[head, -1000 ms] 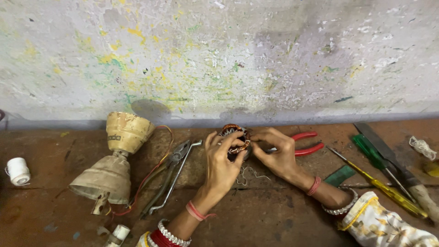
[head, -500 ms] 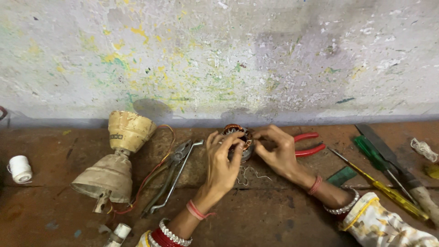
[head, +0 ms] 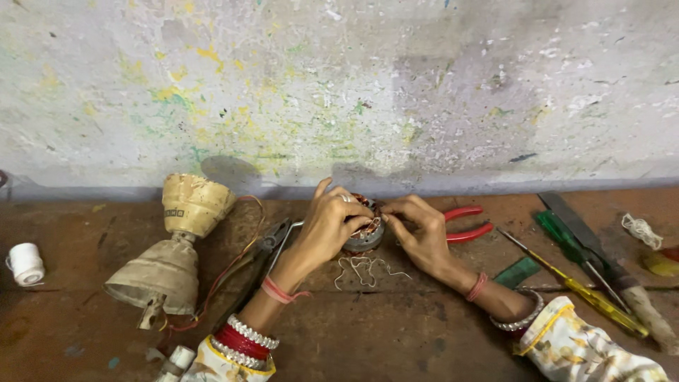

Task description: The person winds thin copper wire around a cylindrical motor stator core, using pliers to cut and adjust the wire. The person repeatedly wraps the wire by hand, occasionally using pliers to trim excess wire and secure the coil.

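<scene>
Currently I grip the stator (head: 366, 235) near the bench's (head: 396, 339) back edge: left hand (head: 329, 225) clasps it, right hand (head: 419, 230) pinches its winding. Next move likely demands fine fingertip control.

Left hand (head: 332, 225) curled, right hand (head: 419, 232) pinching (fingertips meeting)

Wound coil (head: 366, 233) mostly behind fingers (head: 353, 212)

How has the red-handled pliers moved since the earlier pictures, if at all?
No. The red-handled pliers lie in the same place on the workbench, just right of the right hand and below the painted wall.
</scene>
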